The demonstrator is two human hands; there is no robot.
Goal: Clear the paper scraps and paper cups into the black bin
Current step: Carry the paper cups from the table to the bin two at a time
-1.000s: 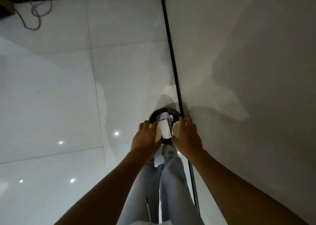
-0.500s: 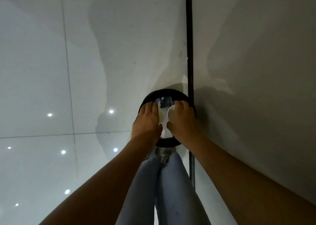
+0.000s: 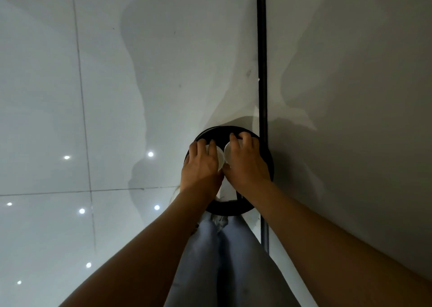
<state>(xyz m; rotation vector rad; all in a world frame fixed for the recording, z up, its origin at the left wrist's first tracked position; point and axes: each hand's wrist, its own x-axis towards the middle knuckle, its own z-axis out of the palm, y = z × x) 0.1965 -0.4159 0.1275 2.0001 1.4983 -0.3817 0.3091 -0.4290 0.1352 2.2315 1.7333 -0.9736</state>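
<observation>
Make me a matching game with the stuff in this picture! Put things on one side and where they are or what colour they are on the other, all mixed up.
Things:
1. bin
2. left hand
3. right hand
4. floor

Descriptions:
A. shiny pale tiles with bright spots of light
B. black and round, next to the wall
C. holds a white paper cup on the side away from the wall
D. holds a white paper cup on the side nearer the wall

Pairs: 1-B, 2-C, 3-D, 4-A
</observation>
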